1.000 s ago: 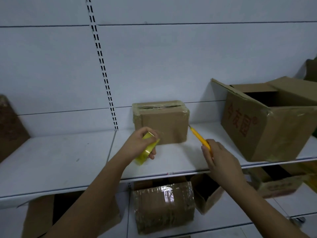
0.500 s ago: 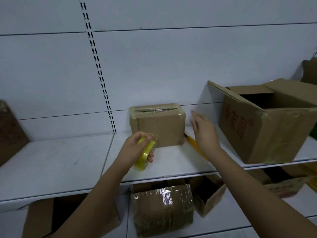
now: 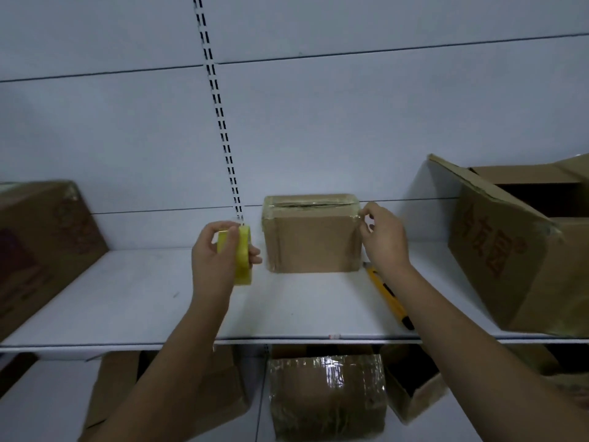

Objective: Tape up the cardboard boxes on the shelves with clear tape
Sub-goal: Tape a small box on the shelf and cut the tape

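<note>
A small cardboard box (image 3: pixel 312 237) stands at the back of the white shelf (image 3: pixel 134 298), with clear tape across its top and edges. My left hand (image 3: pixel 216 260) grips a yellow roll of tape (image 3: pixel 243 255) just left of the box. My right hand (image 3: pixel 384 236) is at the box's upper right corner, thumb and forefinger pinched together on the taped edge there. A yellow utility knife (image 3: pixel 387 293) lies on the shelf beneath my right forearm.
A large open box (image 3: pixel 510 250) with red print tilts at the shelf's right end. Another box (image 3: pixel 41 247) stands at the left. On the lower shelf sit a tape-wrapped box (image 3: pixel 328 397), a small open box (image 3: pixel 414 384) and more cardboard (image 3: pixel 127 387).
My right hand set the yellow knife down on the shelf and rose to the small box's upper right corner. My left hand lifted the tape roll closer to the box. The view shifted left.
</note>
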